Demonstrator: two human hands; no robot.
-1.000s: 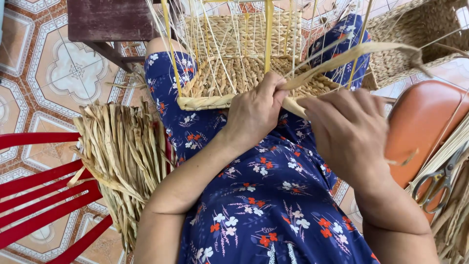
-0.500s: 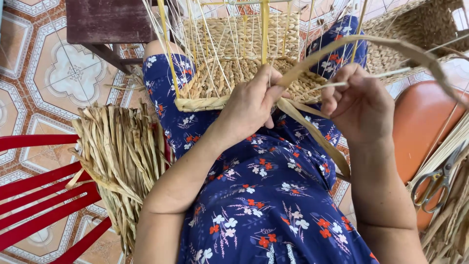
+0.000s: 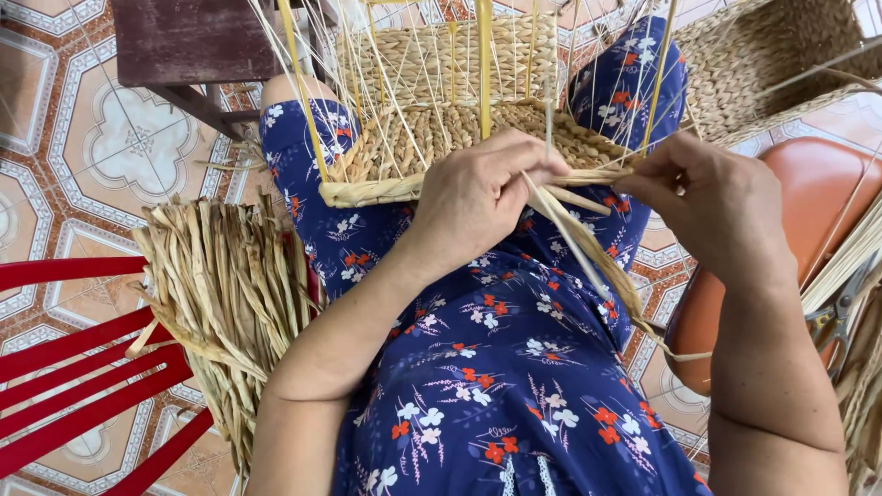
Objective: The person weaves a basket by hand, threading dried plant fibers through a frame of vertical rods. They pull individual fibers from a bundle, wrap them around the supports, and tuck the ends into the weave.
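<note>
A half-woven straw basket [image 3: 432, 138] rests on my lap, with thin upright stakes fanning out above it. My left hand [image 3: 482, 197] presses on the near woven rim and pinches the weaving strand there. My right hand [image 3: 712, 197] grips the same flat straw strand [image 3: 588, 253] at the rim's right end. The strand's loose tail hangs down over my blue flowered dress [image 3: 496, 367].
A bundle of dried straw strips [image 3: 225, 294] lies on a red slatted chair [image 3: 83, 367] at my left. An orange seat [image 3: 808, 220] with scissors [image 3: 841, 312] is at my right. A finished woven basket [image 3: 781, 55] and a dark wooden stool [image 3: 197, 46] stand farther off on patterned floor tiles.
My right hand has drawn the strand down from a high loop across the basket, and its tail now hangs over my lap. My left hand has stayed on the rim.
</note>
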